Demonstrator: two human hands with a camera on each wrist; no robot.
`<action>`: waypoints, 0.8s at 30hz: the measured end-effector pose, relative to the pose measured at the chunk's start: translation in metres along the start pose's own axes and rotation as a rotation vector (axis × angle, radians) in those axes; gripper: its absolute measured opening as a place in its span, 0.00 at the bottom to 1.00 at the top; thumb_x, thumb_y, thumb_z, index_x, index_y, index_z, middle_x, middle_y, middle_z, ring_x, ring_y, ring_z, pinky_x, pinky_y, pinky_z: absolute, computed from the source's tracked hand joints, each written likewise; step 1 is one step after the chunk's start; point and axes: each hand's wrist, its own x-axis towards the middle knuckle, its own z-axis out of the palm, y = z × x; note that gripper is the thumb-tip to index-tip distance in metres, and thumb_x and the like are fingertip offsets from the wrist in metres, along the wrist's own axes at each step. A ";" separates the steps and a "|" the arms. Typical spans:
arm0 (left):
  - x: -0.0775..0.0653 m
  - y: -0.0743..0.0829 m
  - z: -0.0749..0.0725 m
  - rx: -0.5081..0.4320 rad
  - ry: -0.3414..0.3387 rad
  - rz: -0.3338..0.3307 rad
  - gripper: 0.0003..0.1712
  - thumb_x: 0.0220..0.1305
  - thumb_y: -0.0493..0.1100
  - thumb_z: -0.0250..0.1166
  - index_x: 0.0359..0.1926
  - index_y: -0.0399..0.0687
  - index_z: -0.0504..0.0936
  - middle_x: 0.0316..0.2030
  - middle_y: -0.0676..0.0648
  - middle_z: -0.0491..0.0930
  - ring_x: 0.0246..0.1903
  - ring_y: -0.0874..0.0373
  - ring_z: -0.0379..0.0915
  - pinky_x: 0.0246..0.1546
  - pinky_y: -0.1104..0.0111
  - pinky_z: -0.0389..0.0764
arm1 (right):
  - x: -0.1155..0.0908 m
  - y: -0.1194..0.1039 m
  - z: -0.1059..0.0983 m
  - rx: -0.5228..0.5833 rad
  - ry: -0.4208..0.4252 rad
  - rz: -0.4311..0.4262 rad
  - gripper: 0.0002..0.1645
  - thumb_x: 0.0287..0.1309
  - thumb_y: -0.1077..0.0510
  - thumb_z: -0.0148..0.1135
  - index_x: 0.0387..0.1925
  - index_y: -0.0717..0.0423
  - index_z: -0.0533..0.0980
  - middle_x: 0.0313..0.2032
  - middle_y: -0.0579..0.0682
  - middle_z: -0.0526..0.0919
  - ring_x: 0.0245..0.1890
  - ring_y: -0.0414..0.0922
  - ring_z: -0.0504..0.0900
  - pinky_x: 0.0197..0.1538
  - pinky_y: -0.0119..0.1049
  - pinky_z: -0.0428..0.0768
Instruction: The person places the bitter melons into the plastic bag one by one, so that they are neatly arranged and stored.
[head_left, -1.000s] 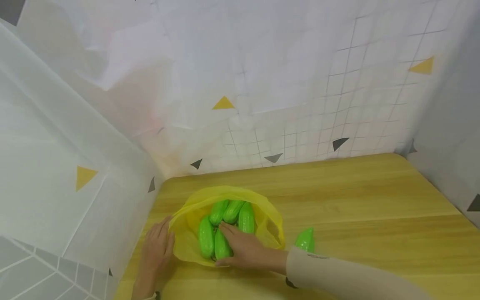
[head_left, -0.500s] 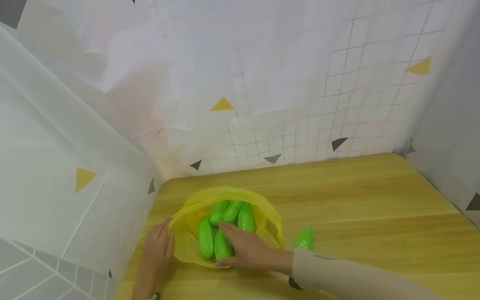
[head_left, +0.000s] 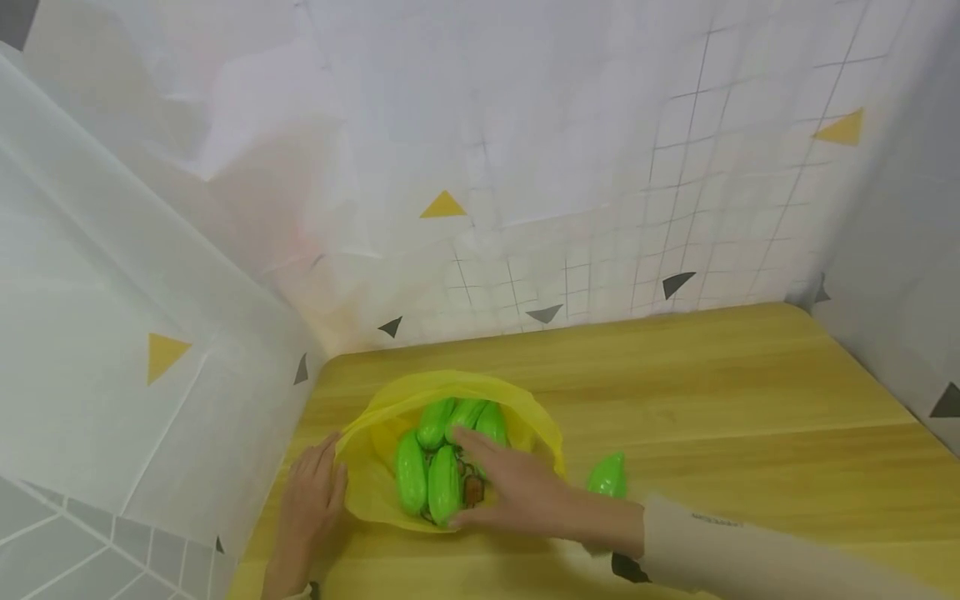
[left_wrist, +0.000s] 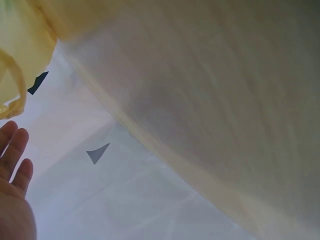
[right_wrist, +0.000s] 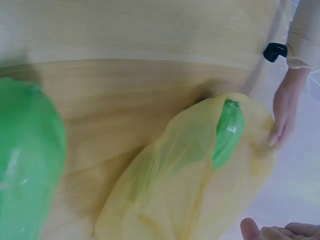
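Observation:
A yellow plastic bag (head_left: 367, 475) lies on the wooden table with its mouth spread wide. Inside are several glossy green, elongated pieces shaped like cucumbers or gourds (head_left: 444, 486), plus a small brown item (head_left: 474, 490). My left hand (head_left: 311, 492) stays at the bag's left rim, and the left wrist view shows its fingers (left_wrist: 15, 150) extended beside the yellow plastic. Over the right part of the opening is my right hand (head_left: 521, 487), fingers outstretched and holding nothing; it hides part of the contents. Another green piece (head_left: 607, 475) lies outside the bag, partly behind my right forearm.
The wooden table (head_left: 712, 392) extends right and back from the bag. A white wall (head_left: 562, 150) with grid lines and triangle patterns rises behind it. Pale side walls stand at the left (head_left: 90, 275) and at the right (head_left: 900, 250).
My right hand has drawn back to the right from the green pieces, uncovering one of them and the brown item. The left hand has kept its place at the rim.

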 end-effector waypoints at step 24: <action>-0.001 -0.001 0.000 0.004 -0.002 -0.002 0.25 0.62 0.37 0.57 0.60 0.28 0.73 0.58 0.35 0.77 0.55 0.39 0.73 0.64 0.48 0.67 | -0.130 0.075 -0.037 -0.143 0.263 0.099 0.65 0.36 0.24 0.68 0.75 0.41 0.55 0.71 0.49 0.65 0.65 0.55 0.72 0.59 0.58 0.76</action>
